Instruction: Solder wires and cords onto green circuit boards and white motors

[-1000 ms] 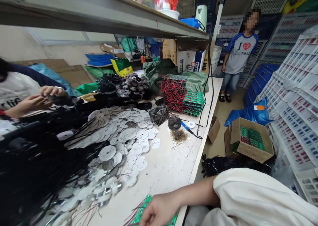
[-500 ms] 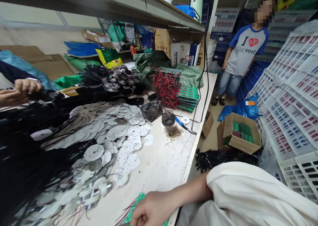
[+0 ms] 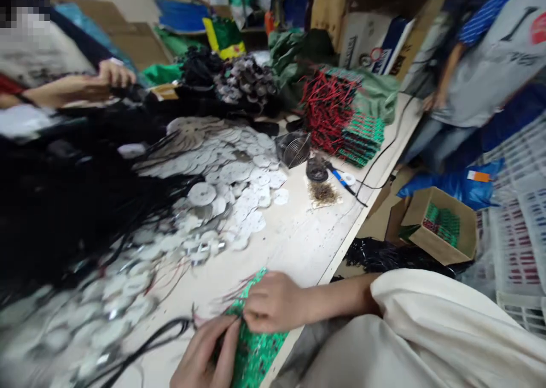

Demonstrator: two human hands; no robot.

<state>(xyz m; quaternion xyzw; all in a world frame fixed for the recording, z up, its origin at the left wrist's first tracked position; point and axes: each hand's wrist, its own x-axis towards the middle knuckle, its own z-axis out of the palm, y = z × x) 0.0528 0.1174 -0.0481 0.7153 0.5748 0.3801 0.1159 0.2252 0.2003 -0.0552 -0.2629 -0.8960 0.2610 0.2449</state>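
A green circuit board panel [image 3: 258, 354] with thin red and dark wires along its far left side lies on the table at the bottom of the head view. My right hand [image 3: 275, 302] is closed over its upper part, fingers curled inward; whatever they pinch is hidden. Just left of it, my left hand [image 3: 209, 351] brings thumb and forefinger together at the board, on something too small and blurred to make out. A looped black cable [image 3: 160, 339] lies on the table left of my left hand.
Piles of white discs [image 3: 239, 169] and small motors [image 3: 123, 302] cover the table's left. Stacked boards with red wires [image 3: 330, 106], a fan guard [image 3: 295, 149] and a blue soldering iron [image 3: 343, 178] stand farther back. Two other people are nearby. An open carton [image 3: 458, 237] sits right.
The view has tilted down and shifted left. My left hand has come into view beside my right hand, over the green board. A looped black cable now shows at the lower left.
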